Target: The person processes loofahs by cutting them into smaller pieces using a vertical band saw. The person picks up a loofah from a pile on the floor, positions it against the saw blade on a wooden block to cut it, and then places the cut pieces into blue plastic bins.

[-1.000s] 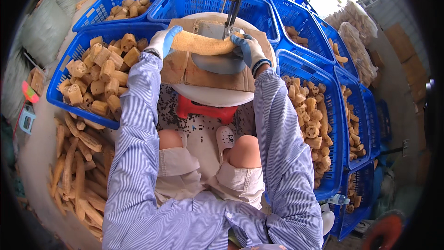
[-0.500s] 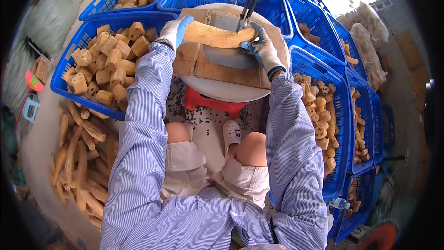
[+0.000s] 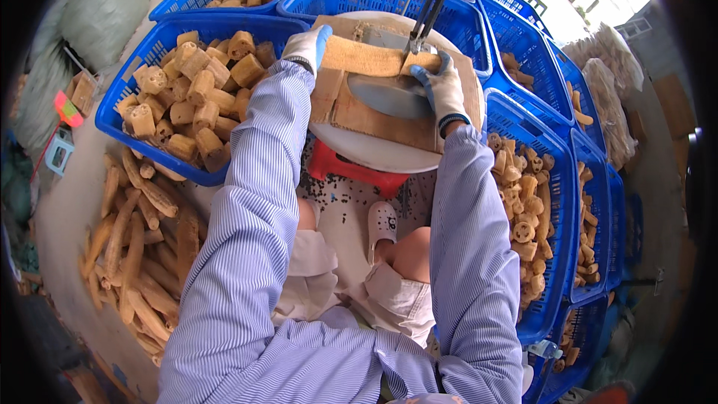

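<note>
Gloved left hand (image 3: 307,45) and right hand (image 3: 441,86) grip loofah (image 3: 363,56); blade contact hidden.

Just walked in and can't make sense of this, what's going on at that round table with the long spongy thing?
A seated person in white gloves holds a long dried loofah across a round white table, left hand at one end, right hand by the upright saw blade. The loofah meets the blade near its right end. Blue crates of cut chunks surround them; whole loofahs lie on the floor at left.
</note>
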### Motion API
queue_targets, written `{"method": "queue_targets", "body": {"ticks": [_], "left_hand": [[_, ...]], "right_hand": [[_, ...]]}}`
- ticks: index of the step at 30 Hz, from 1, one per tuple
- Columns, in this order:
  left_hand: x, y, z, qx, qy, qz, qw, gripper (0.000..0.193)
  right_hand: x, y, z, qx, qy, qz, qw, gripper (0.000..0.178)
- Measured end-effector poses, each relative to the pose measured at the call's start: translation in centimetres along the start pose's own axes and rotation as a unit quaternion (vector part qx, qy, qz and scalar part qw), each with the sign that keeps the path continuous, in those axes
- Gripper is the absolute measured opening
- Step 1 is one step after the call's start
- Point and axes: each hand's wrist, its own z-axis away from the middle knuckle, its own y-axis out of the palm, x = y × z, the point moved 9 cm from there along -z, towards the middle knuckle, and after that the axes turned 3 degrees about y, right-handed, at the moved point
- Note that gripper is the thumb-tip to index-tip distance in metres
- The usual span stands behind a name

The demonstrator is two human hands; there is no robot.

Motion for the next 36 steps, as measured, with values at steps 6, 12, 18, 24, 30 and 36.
{"method": "queue_targets", "body": {"ticks": [6, 12, 18, 24, 30, 36], "left_hand": [[-0.3, 0.3, 1.4, 0.079, -0.049, 0.142, 0.985, 0.056], [1.6, -7.6, 7.1, -0.044, 0.212, 0.325, 0.921, 0.055], [-4.6, -11.1, 13.6, -0.262, 0.446, 0.329, 0.790, 0.046], [-10.3, -5.7, -0.3, -0.177, 0.200, -0.299, 0.916, 0.095], [1.1, -11.6, 13.2, -0.328, 0.371, -0.170, 0.852, 0.080], [21.9, -13.2, 27.8, -0.229, 0.232, -0.206, 0.923, 0.078]], "right_hand": [[-0.7, -0.4, 0.0, 0.043, -0.025, -0.074, 0.996, 0.078], [-4.1, -3.8, 3.6, 0.002, -0.092, -0.026, 0.995, 0.073], [-8.3, -12.4, 11.2, -0.088, -0.075, -0.311, 0.943, 0.057], [-9.6, -17.6, 18.0, -0.221, -0.067, -0.302, 0.925, 0.055], [-17.2, -22.9, 25.3, -0.267, 0.098, -0.134, 0.949, 0.045], [-22.0, -28.1, 30.3, -0.328, 0.235, -0.042, 0.914, 0.046]]}}
